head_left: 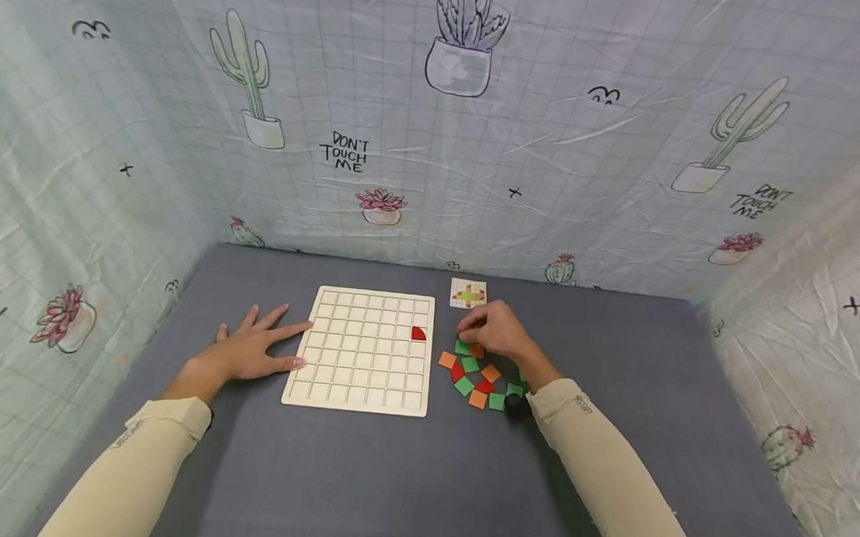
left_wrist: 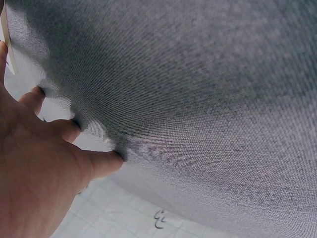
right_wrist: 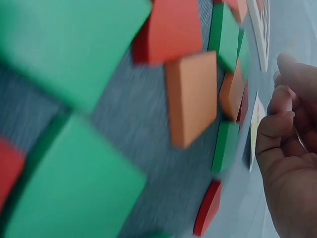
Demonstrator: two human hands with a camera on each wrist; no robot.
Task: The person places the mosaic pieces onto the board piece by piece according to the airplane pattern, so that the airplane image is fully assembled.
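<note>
A pale wooden board marked with a grid of squares lies flat in the head view, with one red quarter-round piece in a square near its right side. My left hand has its fingers spread, the thumb and index finger touching the board's left edge, other fingertips on the cloth. Over the far end of a cluster of coloured pieces hangs my right hand, fingers bent and fingertips close to the thumb. Whether a piece is between them is hidden. Green, orange and red pieces lie below it.
A small card with a coloured pattern on a grid lies beyond the right hand. The grey table meets a patterned fabric backdrop at the back and sides. A black wrist-worn object hides some pieces.
</note>
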